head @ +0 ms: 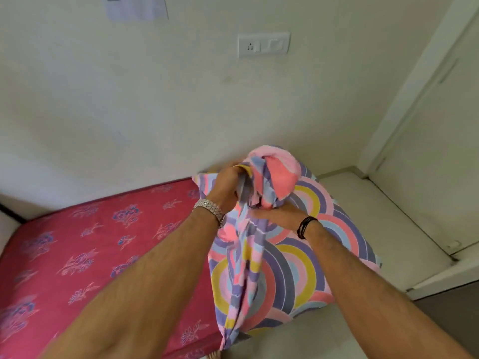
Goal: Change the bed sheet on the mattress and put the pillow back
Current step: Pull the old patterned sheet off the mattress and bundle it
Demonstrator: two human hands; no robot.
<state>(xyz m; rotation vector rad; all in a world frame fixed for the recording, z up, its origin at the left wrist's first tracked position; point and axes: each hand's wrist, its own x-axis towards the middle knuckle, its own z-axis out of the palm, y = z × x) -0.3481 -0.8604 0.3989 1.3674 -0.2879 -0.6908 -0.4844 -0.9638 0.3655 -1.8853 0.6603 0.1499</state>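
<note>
A bare pink mattress with a floral print fills the lower left. Over its right end I hold up a bunched bed sheet with pastel rainbow arcs in pink, purple, yellow and blue. My left hand, a metal watch on its wrist, is closed on gathered folds near the top of the bundle. My right hand, with black bands on the wrist, grips the cloth just below and to the right. The sheet hangs down past the mattress's near edge. No pillow is visible.
A cream wall runs behind the bed, with a white switch and socket plate and a paper stuck higher up. A white door stands at the right, with pale floor before it.
</note>
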